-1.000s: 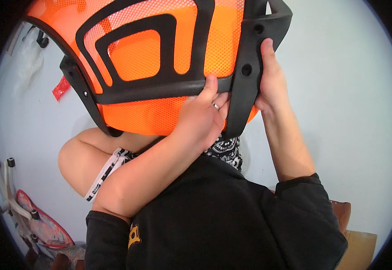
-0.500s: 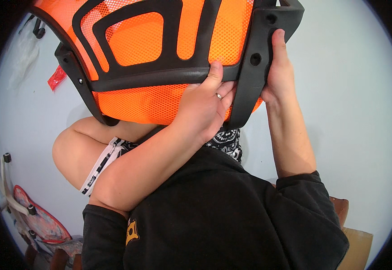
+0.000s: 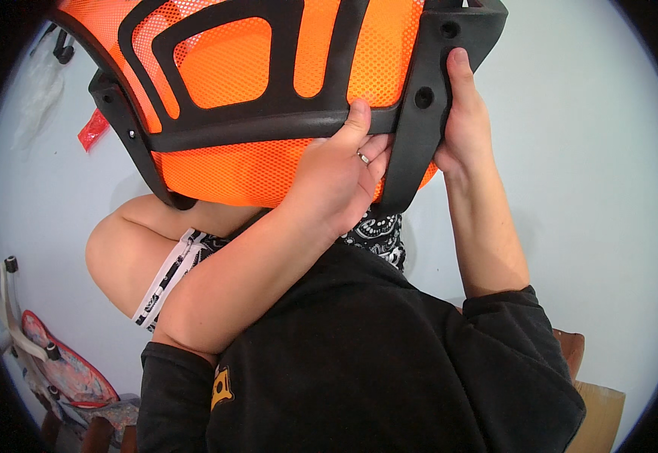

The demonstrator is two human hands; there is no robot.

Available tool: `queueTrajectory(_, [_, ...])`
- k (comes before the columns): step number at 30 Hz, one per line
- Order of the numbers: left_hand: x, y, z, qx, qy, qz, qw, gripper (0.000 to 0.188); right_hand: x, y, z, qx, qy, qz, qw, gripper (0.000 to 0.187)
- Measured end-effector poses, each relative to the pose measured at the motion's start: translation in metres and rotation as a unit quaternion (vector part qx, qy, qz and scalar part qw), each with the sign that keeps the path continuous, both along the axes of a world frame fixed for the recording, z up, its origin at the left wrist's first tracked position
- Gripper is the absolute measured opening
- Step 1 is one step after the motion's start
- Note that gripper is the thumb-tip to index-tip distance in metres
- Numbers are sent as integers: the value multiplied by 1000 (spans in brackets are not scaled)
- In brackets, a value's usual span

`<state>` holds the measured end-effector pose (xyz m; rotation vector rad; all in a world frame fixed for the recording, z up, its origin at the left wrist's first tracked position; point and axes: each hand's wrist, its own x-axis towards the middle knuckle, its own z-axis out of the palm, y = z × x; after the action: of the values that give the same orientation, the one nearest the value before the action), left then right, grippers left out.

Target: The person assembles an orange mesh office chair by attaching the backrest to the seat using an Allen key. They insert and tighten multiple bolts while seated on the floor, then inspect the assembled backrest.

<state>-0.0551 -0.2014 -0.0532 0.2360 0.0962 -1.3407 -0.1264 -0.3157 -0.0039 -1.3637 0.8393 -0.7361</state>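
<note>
An orange mesh chair back with a black plastic frame fills the top of the head view, its lower edge toward my lap. My left hand, with a ring on one finger, grips the frame's lower crossbar, thumb on top and fingers tucked behind beside the right bracket. From the outer side, my right hand is closed round that black bracket, thumb along its edge and fingers hidden behind. Screw holes show in the bracket. A second black bracket stands at the left side, with no hand on it.
A small red plastic packet and a clear plastic bag lie on the pale floor at left. Lower left are a light-coloured chair base with casters and a red-edged patterned thing. A brown board is at lower right.
The chair back and both hands have shifted very slightly left and up in the picture. The grip of each hand is the same.
</note>
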Motion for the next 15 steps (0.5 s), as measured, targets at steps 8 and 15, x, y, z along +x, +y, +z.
queueTrajectory(8, [-4, 1, 1, 17, 4, 5, 1000, 32, -1, 6, 1, 1, -9, -24, 1000, 53])
queueTrajectory(15, [5, 7, 6, 23, -23, -11, 999, 33, 9, 7, 5, 21, -42, -13, 999, 49])
